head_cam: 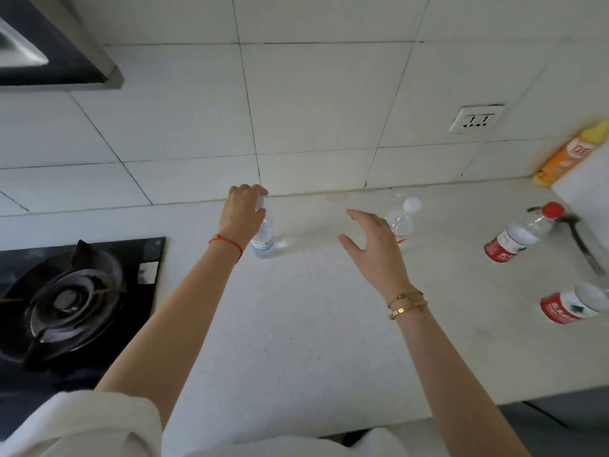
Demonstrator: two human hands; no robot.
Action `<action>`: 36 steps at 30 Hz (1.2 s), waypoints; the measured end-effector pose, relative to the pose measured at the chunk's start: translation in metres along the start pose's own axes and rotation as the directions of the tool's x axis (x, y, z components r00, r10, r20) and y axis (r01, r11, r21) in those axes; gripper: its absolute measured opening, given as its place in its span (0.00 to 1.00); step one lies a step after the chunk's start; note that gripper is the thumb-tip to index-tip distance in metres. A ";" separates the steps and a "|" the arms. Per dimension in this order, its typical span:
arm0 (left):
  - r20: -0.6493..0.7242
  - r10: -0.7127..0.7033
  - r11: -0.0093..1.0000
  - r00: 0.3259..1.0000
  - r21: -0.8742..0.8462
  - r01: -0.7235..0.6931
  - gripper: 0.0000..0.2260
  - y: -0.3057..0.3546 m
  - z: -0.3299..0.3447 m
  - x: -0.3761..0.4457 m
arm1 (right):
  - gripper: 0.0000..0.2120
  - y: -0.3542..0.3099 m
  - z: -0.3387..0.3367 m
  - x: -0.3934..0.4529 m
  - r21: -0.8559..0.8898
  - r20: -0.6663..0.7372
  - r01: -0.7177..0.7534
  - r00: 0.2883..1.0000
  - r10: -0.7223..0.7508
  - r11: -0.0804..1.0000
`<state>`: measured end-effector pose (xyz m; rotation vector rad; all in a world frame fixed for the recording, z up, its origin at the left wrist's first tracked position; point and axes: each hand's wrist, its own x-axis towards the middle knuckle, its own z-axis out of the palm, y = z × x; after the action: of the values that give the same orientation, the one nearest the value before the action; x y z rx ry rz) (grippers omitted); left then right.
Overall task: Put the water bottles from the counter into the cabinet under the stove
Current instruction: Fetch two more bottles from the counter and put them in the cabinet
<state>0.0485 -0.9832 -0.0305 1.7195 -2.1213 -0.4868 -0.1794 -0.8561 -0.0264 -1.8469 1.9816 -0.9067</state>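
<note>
A clear water bottle with a blue label (pixel 264 237) stands on the white counter (pixel 296 324) near the back wall. My left hand (pixel 242 216) is wrapped around its top. A second clear bottle with a white cap and red label (pixel 402 222) stands further right. My right hand (pixel 372 245) hovers just left of it, fingers spread, holding nothing. Two red-labelled bottles stand at the right: one with a red cap (pixel 524 232), another (pixel 575 306) cut off by the frame edge. The cabinet under the stove is out of view.
A black gas stove (pixel 71 301) sits at the left of the counter, with a range hood (pixel 49 47) above it. An orange and yellow spray can (pixel 571 153) and a dark spoon (pixel 580 239) are at the right. A wall socket (pixel 476 120) sits on the tiles.
</note>
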 end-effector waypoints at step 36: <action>-0.369 -0.253 0.958 0.894 -0.225 0.178 0.16 0.177 0.042 -0.183 | 0.14 0.116 -0.086 0.003 0.194 0.028 0.255 0.964 -0.265 0.947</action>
<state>-0.0882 -0.7676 0.0062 1.7782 -1.5623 -0.3467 -0.3233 -0.8394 -0.0313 -2.0278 1.5830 -1.0646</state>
